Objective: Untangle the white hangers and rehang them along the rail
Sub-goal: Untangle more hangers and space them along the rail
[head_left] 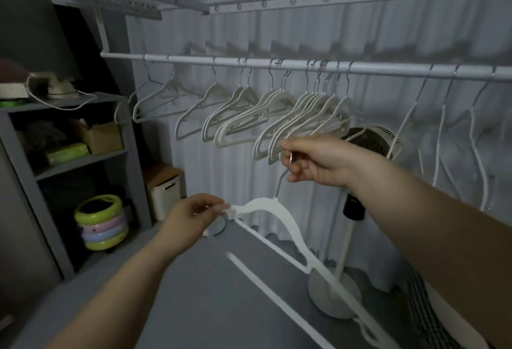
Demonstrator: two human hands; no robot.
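Right hand (313,159) fingers (297,167) pinch the white hanger (279,218) by its metal hook; left hand (191,218) fingers pinch its shoulder tip. Rail (194,58) above them, grey floor (207,293) below, shelves (69,160) leftward.

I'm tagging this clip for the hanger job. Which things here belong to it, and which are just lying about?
Job: white hanger, its hook pinched by the right hand, its shoulder end held by the left hand; rail; hung hangers.
Lying about: fan; cardboard box; stacked coloured rings.
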